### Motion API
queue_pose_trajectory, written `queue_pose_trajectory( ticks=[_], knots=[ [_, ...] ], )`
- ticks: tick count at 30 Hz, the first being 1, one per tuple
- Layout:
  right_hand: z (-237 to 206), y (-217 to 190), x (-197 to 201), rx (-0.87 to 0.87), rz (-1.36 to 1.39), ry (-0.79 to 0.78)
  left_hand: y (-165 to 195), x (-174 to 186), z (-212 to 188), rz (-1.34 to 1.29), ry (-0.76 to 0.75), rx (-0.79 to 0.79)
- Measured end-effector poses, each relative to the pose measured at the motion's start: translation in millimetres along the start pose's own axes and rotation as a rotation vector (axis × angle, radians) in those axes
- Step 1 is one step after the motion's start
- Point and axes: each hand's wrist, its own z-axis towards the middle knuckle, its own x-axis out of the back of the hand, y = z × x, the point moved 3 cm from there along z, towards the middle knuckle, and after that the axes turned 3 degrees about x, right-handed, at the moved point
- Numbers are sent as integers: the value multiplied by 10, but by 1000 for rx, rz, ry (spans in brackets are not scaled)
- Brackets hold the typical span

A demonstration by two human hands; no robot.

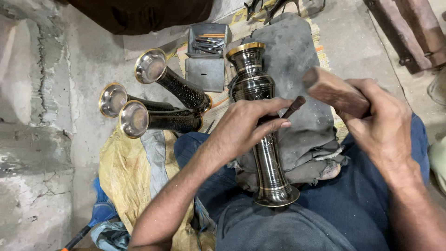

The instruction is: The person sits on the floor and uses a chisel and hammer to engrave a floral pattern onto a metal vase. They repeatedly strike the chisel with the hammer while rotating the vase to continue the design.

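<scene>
The dark metal vase (260,125) lies across the person's lap, its gold-rimmed mouth at 12 o'clock and its flared foot at 6 o'clock, propped on a grey cloth pad (302,93) over the thigh. The left hand (248,128) presses down on the vase's middle, and its grip pinches a thin dark chisel (293,107) whose shaft slants up toward 2 o'clock; the tip is hidden under the fingers. The right hand (378,121) has its grip wrapped tight around a wooden mallet (332,90), raised just beside the chisel's free end at 3 o'clock, not touching it.

At 10 o'clock three more vases (153,100) of the same kind lie on the floor, mouths turned toward the camera, touching one another. Behind them at 12 o'clock sits an open grey metal box (206,56) of small tools (thin rods, too small to tell apart).

The risks, as I judge them: the vase is round and rests on soft cloth, so a blow landing off-centre could make it roll and drag the chisel across the polished surface. The fingertips sit very near the chisel's struck end, and a glancing mallet stroke could catch them. Too hard a blow might dent the thin wall.
</scene>
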Motion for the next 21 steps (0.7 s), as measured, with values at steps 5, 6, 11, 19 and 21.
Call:
queue_pose_trajectory(
  ticks=[5,6,11,19,21],
  knots=[
    [-339,325,-255,-265,259,61,111,27,80,52,-61,-112],
    [-404,365,-294,-303,328,85,117,27,86,66,-78,-98],
    [-456,419,-301,-177,297,-11,108,-25,80,149,-171,-6],
    [-33,93,41,84,-77,-67,71,4,-58,21,-23,7],
    [84,99,64,-140,12,-173,77,3,-166,-33,65,19]
  ],
)
